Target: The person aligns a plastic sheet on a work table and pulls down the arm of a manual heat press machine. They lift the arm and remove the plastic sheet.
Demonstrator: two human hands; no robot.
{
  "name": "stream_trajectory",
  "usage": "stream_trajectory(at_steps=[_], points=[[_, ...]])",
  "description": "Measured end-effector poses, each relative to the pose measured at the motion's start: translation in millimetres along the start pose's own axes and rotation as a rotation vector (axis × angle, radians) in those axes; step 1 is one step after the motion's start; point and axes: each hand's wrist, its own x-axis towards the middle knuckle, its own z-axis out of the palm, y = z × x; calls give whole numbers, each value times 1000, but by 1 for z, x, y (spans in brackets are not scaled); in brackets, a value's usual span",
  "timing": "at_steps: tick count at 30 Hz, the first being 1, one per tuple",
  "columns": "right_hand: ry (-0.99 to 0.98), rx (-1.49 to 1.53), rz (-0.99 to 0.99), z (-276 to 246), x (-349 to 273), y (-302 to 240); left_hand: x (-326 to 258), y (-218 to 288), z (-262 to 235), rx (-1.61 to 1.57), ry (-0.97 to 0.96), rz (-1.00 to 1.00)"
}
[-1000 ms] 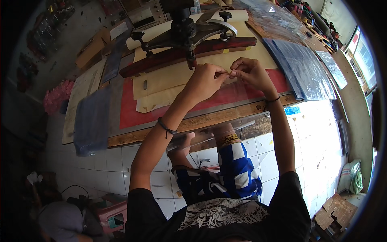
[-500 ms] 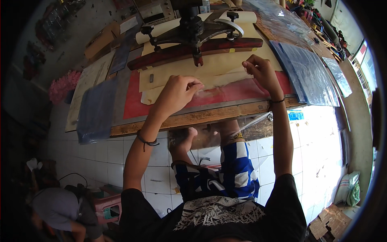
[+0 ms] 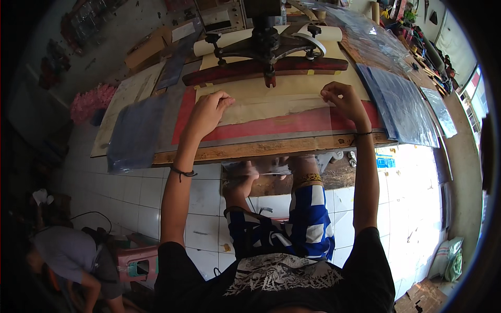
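Observation:
Between my hands stretches a clear plastic sheet (image 3: 284, 116), seen mostly by its faint edges and sheen. Its lower part hangs past the table's front edge, over my feet. My left hand (image 3: 210, 110) pinches its left far corner; my right hand (image 3: 346, 106) pinches the right one. Under the sheet lie a cream paper (image 3: 248, 89) with a ragged near edge and a red sheet (image 3: 360, 121). Just beyond my hands stands a black metal press head (image 3: 269, 47) with a dark red bar (image 3: 229, 74) across its underside.
Stacks of bluish plastic sheets lie on the left (image 3: 133, 128) and right (image 3: 399, 101) of the table. A wooden strip (image 3: 250, 150) forms its front edge. At lower left, another person (image 3: 68, 253) bends beside a pink stool (image 3: 136, 266). A cream roll (image 3: 219, 46) lies behind the press.
My hands have spread apart, drawing the clear sheet flatter and wider between them. My left hand has moved left. A small grey piece on the cream paper no longer shows.

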Motion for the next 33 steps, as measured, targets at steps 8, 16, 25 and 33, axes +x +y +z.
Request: stream_trajectory(at_steps=[8,16,25,33], points=[[75,-168,19,11,17,12,23,-49,16,291,272,193],[119,-669,-182,23,8,-27,-11,-5,47,411,-149,230],[-323,-741,-34,33,-6,-24,-3,-18,54,573,-179,194],[-209,-882,-11,45,25,3,36,-35,55,598,-106,199]])
